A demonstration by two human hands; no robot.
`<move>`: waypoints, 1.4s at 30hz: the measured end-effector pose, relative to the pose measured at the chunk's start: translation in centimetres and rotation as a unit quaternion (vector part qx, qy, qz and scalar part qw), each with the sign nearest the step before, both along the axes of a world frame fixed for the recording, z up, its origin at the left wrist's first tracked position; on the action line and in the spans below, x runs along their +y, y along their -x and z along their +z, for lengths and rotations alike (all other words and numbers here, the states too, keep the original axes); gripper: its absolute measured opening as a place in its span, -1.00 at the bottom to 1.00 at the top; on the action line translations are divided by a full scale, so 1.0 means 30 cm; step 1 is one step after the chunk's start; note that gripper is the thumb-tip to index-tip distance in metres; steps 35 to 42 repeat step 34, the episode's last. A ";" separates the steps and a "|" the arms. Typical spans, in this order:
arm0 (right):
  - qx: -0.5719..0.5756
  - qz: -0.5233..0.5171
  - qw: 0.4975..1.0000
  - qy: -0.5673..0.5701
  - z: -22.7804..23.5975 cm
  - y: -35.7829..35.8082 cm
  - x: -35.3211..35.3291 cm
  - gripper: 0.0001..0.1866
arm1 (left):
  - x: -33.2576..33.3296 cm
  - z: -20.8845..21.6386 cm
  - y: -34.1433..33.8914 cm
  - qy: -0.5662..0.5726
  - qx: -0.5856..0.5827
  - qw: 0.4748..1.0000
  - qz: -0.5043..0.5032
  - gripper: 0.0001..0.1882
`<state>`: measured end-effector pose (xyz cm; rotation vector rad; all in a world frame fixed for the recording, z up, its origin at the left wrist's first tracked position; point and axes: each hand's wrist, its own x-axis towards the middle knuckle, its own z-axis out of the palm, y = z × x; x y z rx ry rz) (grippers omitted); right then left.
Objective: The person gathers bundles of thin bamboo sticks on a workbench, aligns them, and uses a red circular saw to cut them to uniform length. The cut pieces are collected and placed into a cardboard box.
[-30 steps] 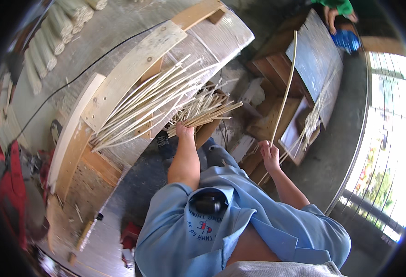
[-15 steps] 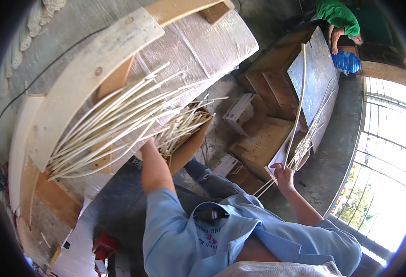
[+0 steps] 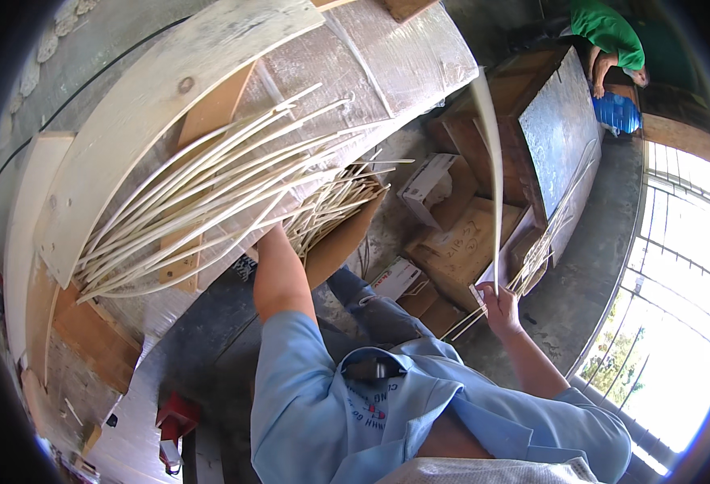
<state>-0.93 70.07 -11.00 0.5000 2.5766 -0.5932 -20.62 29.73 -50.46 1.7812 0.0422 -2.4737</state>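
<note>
Between the fingers of my right hand [image 3: 501, 310] is a long pale cane rod [image 3: 497, 202], standing up from my grip and smeared by motion at its upper end. Right beside that hand, a bundle of thin cane rods [image 3: 542, 252] leans along the side of a dark cabinet. My left hand [image 3: 273, 235] reaches to a cardboard box [image 3: 340, 247] full of short cane pieces [image 3: 335, 202]; its fingers are hidden. Above that hand, a spread of long pale rods [image 3: 202, 206] lies across a plastic-wrapped surface [image 3: 371, 56].
A curved wooden board [image 3: 169, 89] edges the wrapped surface on the left. Cardboard boxes [image 3: 461, 242] and a dark cabinet [image 3: 561, 121] stand ahead. At the far right, a person in green [image 3: 607, 32] handles a blue water jug [image 3: 616, 111]. A barred window [image 3: 670, 266] lies right.
The long rod in my right hand has swung left at its top and straightened. My view has shifted slightly; my left hand stays by the box of cane pieces.
</note>
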 end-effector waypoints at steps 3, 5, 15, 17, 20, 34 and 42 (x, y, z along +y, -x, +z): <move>0.037 0.122 0.992 -0.009 0.032 0.072 -0.007 -0.74 | -0.017 0.036 -0.020 0.010 -0.008 1.000 -0.001 -0.54; 0.080 0.197 0.977 0.005 0.066 0.169 -0.011 -0.74 | -0.017 0.071 -0.029 0.015 -0.013 1.000 -0.008 -0.54; 0.257 0.500 0.822 -0.083 0.082 0.921 -0.471 -0.67 | 0.018 0.275 -0.311 0.323 -0.143 0.833 -0.425 -0.57; 0.242 0.468 0.841 -0.122 0.058 1.005 -0.627 -0.67 | 0.047 0.300 -0.373 0.541 -0.188 0.667 -0.476 -0.61; 0.335 0.482 0.804 -0.094 0.028 1.051 -0.745 -0.63 | 0.047 0.298 -0.416 0.578 -0.149 0.648 -0.474 -0.56; -0.150 -0.397 0.814 0.398 -0.960 0.617 -0.402 -0.44 | 0.046 0.049 -0.323 0.609 -0.048 0.340 -0.715 -0.23; -0.150 -0.397 0.814 0.398 -0.960 0.617 -0.402 -0.44 | 0.046 0.049 -0.323 0.609 -0.048 0.340 -0.715 -0.23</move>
